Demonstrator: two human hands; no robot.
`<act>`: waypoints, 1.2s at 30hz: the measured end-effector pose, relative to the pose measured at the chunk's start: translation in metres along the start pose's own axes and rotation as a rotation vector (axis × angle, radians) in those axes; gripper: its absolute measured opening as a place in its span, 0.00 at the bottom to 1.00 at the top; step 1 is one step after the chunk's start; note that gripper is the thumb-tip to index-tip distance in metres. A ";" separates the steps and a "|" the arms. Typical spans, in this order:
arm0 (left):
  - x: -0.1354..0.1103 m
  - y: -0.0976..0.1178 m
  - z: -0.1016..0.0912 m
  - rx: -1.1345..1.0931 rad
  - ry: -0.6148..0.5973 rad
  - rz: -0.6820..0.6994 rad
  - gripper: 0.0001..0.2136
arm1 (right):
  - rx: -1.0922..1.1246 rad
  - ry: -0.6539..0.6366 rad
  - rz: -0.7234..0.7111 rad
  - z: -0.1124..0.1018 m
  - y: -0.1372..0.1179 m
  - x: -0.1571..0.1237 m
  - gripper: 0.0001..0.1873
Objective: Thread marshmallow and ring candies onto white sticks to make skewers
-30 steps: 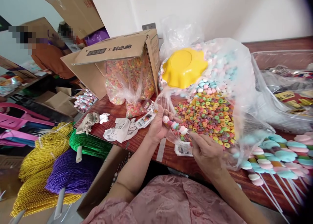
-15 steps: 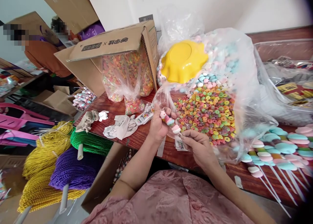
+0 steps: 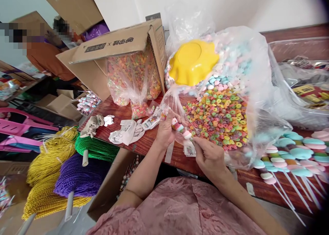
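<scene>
A candy skewer (image 3: 182, 128) of stacked pink, white, green and red sweets lies slantwise between my hands. My left hand (image 3: 166, 130) is closed around its upper end, and clear film shows about the sweets. At the lower end, just below a white and pink marshmallow, my right hand (image 3: 209, 154) pinches the skewer; its fingertips hide the stick there. Right behind both hands, gummy rings (image 3: 216, 118) of many colours lie heaped in an opened clear plastic bag. Small printed packets (image 3: 189, 150) lie on the table under the skewer.
Marshmallows (image 3: 233, 63) under a yellow scalloped bowl (image 3: 194, 62) stand at the back. A cardboard box (image 3: 108, 45) holds bagged gummies. Finished skewers (image 3: 293, 156) lie at right, sticks over the table edge. Cloth gloves (image 3: 127, 132) lie left; tinsel-like cord bundles (image 3: 77, 175) hang below. Two people are far left.
My right hand has turned, its knuckles now more upward, still pinching the skewer's lower end. The skewer and my left hand have shifted slightly to the right.
</scene>
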State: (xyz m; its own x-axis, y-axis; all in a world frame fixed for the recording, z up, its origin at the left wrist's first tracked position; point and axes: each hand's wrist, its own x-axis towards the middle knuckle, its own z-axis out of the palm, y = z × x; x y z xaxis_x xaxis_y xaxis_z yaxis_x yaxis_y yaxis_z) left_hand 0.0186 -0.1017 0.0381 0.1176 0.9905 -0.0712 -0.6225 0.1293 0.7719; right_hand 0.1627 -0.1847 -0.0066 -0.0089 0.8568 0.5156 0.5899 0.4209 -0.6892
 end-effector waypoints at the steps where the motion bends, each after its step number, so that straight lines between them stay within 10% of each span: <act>1: 0.001 0.000 -0.001 -0.002 0.006 -0.012 0.23 | -0.126 0.020 -0.105 0.000 0.001 -0.002 0.12; 9: 0.003 -0.004 0.001 -0.169 0.125 -0.156 0.23 | -0.337 0.029 -0.402 0.009 -0.008 -0.011 0.17; 21: -0.006 0.002 -0.006 -0.260 -0.179 -0.153 0.26 | 0.841 -0.168 0.638 0.004 -0.002 0.009 0.16; 30: -0.023 -0.036 0.007 -0.059 -0.221 -0.141 0.25 | 0.727 -0.097 0.500 0.016 -0.017 0.010 0.15; 36: -0.014 -0.011 0.002 -0.002 -0.243 -0.051 0.23 | 0.575 0.047 0.385 0.006 -0.004 0.009 0.09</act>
State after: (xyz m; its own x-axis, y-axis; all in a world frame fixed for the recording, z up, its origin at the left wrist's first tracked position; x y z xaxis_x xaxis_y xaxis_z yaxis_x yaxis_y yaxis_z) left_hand 0.0251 -0.1168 0.0317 0.3311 0.9426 0.0439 -0.6122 0.1792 0.7701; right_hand 0.1553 -0.1767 -0.0020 0.1582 0.9684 0.1927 0.0223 0.1916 -0.9812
